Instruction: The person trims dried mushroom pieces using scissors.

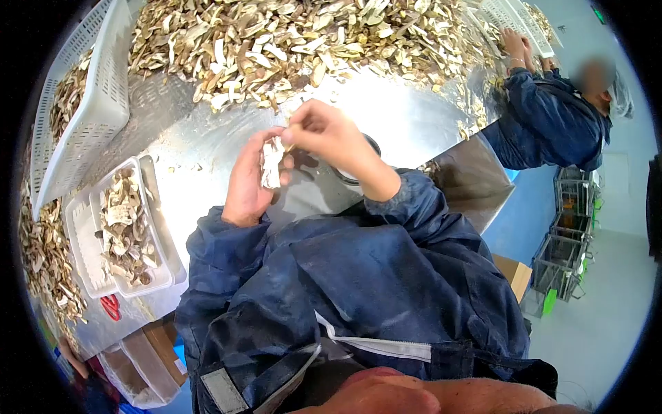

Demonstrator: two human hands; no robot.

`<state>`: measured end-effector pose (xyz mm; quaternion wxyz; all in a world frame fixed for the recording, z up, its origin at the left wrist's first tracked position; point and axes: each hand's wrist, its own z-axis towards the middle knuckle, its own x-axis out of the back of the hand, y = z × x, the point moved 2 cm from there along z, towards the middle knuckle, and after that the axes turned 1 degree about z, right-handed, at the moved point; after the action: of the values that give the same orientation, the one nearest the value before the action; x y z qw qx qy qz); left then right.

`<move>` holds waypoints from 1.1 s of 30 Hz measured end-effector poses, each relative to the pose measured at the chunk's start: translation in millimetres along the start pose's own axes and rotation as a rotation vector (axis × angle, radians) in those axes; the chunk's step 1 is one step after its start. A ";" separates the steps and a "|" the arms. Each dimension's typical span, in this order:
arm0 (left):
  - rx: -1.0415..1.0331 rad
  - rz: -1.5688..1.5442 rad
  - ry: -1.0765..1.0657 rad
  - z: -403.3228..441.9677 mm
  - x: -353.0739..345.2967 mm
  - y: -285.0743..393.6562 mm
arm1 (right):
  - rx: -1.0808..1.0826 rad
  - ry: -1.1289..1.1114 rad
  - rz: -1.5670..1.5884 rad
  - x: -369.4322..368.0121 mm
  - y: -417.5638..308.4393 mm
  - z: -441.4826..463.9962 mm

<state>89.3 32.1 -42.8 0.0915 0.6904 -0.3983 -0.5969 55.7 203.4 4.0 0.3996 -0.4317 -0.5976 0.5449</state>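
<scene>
A pale, whitish mushroom slice (272, 163) lies upright in my left hand (249, 181), held between the thumb and fingers. My right hand (329, 138) is just to its right, with thumb and forefinger pinched together at the top of the slice; whatever they grip is too small to make out. Beyond both hands a big heap of dried mushroom slices (276, 48) covers the far part of the metal table (200, 138). Behind my right wrist a round, dark-rimmed object (373, 143) is partly hidden.
At the left stand a white perforated basket (103, 110) and a clear plastic tray (165, 265) holding slices. Red-handled scissors (110, 307) lie near the table's edge. A co-worker (552, 124) in blue reaches towards another basket (514, 21). Wire crates (562, 259) stand at the right.
</scene>
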 end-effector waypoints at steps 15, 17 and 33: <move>0.049 -0.059 -0.050 -5.5 4.3 -1.5 | 0.225 0.439 -1.060 119.6 40.0 55.6; 0.040 -0.062 -0.049 -5.0 4.3 -1.1 | 0.162 0.430 -0.955 121.0 42.7 48.1; 0.013 -0.045 -0.024 -3.0 4.0 -1.5 | -0.089 0.252 -0.099 116.1 31.7 10.2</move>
<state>92.6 29.4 -45.9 0.0688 0.6924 -0.3878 -0.6045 12.8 311.7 -27.6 0.4783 -0.4841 -0.5867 0.4390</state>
